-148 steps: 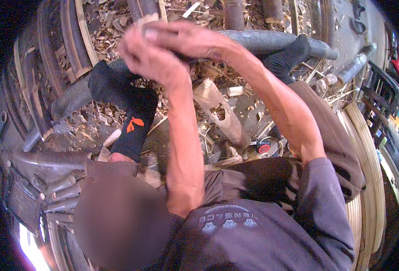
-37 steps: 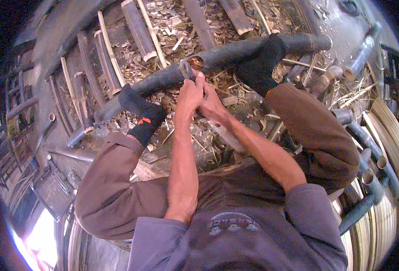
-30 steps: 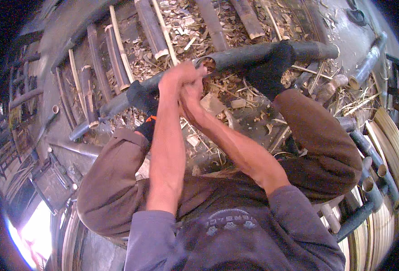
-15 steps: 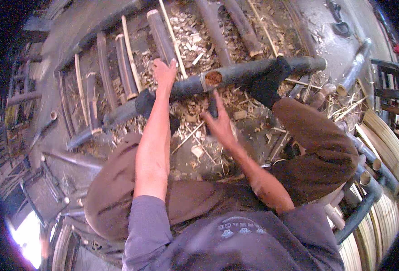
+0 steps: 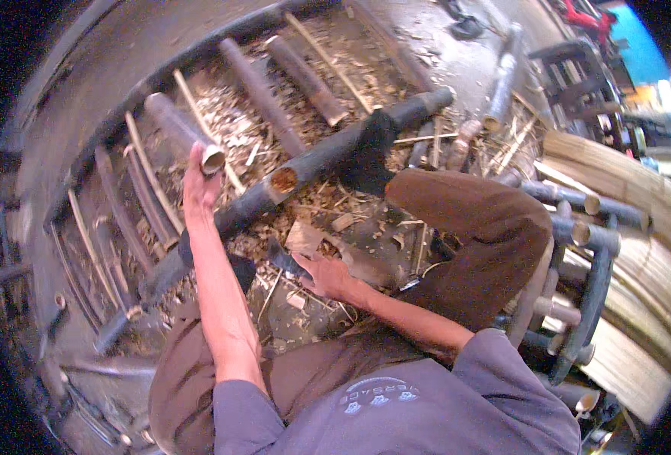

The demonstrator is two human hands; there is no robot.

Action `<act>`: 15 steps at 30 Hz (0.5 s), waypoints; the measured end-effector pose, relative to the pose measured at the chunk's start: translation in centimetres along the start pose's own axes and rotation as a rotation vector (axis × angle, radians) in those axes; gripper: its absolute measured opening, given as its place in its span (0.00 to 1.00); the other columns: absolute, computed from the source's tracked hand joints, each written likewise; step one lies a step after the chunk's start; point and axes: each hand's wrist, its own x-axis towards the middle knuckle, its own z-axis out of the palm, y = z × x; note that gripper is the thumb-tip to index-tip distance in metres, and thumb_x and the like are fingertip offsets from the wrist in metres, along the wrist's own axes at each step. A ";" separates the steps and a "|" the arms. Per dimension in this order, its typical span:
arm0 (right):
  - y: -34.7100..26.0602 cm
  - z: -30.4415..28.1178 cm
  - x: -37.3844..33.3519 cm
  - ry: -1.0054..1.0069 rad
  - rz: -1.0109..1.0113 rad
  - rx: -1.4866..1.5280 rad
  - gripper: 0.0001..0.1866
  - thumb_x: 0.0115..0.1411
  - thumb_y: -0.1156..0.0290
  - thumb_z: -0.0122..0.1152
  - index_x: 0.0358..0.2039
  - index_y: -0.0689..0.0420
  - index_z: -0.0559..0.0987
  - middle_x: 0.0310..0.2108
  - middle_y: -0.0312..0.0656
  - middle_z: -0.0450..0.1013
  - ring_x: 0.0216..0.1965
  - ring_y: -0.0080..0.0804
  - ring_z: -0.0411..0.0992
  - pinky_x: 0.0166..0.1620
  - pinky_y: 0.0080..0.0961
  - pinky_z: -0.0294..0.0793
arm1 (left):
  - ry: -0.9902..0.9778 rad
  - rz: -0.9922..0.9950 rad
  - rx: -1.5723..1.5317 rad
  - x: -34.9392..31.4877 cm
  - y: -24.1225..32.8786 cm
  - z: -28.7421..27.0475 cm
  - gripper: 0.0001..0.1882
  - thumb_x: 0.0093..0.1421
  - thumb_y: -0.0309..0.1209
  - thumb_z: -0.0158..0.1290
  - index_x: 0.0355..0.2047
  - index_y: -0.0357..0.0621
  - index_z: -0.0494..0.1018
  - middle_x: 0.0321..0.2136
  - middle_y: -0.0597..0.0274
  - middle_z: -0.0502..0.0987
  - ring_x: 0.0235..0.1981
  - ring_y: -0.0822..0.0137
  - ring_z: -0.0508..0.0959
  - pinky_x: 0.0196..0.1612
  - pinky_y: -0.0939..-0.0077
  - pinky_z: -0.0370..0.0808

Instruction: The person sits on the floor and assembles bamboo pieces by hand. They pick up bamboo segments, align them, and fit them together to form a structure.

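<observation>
A short bamboo piece (image 5: pixel 170 121) is in my left hand (image 5: pixel 201 186). My fingers wrap its near end, where a pale hollow opening shows. In front of me lies a long dark bamboo pole (image 5: pixel 328 157) with a round brown-lined hole cut near its middle. My right hand (image 5: pixel 328 277) is low over the floor, on the near side of the pole. Its fingers are closed at a dark blade-like tool (image 5: pixel 281 256); the grip is partly hidden. Beside that hand is a light brown wooden piece (image 5: pixel 358 262).
My dark-covered foot (image 5: pixel 369 155) rests against the pole. Beyond it, several bamboo rungs (image 5: pixel 263 98) and thin sticks lie among wood shavings. Bamboo frames (image 5: pixel 589 250) and pale split strips (image 5: pixel 631 334) stand at right. Another bamboo tube (image 5: pixel 502 80) lies at the far right.
My view has turned to the right. My left hand has lifted the near end of the short bamboo piece, showing its opening. My right hand has drawn back from the pole and closed.
</observation>
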 end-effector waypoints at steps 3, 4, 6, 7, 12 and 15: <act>-2.2 -11.9 -2.8 0.057 -0.015 0.273 0.26 0.62 0.60 0.55 0.61 0.51 0.68 0.47 0.56 0.73 0.49 0.50 0.73 0.49 0.43 0.73 | -0.165 0.041 0.026 -2.6 -1.1 1.2 0.25 0.61 0.40 0.57 0.54 0.40 0.67 0.46 0.57 0.75 0.49 0.63 0.74 0.55 0.68 0.72; -1.5 -14.9 -4.5 0.215 -0.137 0.411 0.24 0.62 0.61 0.56 0.58 0.54 0.71 0.50 0.54 0.73 0.51 0.47 0.72 0.52 0.41 0.72 | -0.256 0.026 0.032 -3.1 -0.1 3.2 0.27 0.61 0.43 0.56 0.54 0.40 0.66 0.47 0.56 0.74 0.49 0.61 0.74 0.55 0.66 0.72; -1.5 -24.0 -9.3 0.453 -0.153 0.408 0.20 0.62 0.66 0.56 0.54 0.55 0.74 0.53 0.48 0.72 0.55 0.42 0.71 0.57 0.34 0.69 | -0.225 0.117 0.057 -4.8 3.6 6.3 0.35 0.59 0.55 0.53 0.56 0.40 0.65 0.48 0.53 0.74 0.48 0.58 0.75 0.55 0.60 0.72; 0.7 -27.5 -11.2 0.560 -0.266 0.311 0.16 0.64 0.67 0.52 0.50 0.58 0.76 0.50 0.47 0.74 0.52 0.39 0.72 0.56 0.33 0.68 | -0.202 0.135 0.159 -3.7 3.9 6.0 0.37 0.59 0.56 0.53 0.56 0.38 0.64 0.48 0.52 0.74 0.48 0.58 0.75 0.55 0.61 0.72; 13.9 -34.9 -18.0 1.339 0.139 0.779 0.21 0.67 0.55 0.47 0.55 0.52 0.73 0.33 0.35 0.71 0.36 0.27 0.68 0.43 0.27 0.69 | 0.319 0.727 0.890 -1.5 4.4 9.2 0.48 0.46 0.44 0.70 0.56 0.27 0.57 0.50 0.44 0.71 0.49 0.54 0.72 0.54 0.63 0.67; 25.3 -29.9 -15.7 1.188 0.555 0.531 0.22 0.67 0.56 0.49 0.57 0.53 0.72 0.33 0.35 0.71 0.36 0.26 0.68 0.42 0.25 0.69 | 0.248 0.489 0.906 -6.0 1.1 14.9 0.51 0.43 0.34 0.68 0.61 0.31 0.49 0.55 0.39 0.65 0.54 0.51 0.69 0.59 0.63 0.63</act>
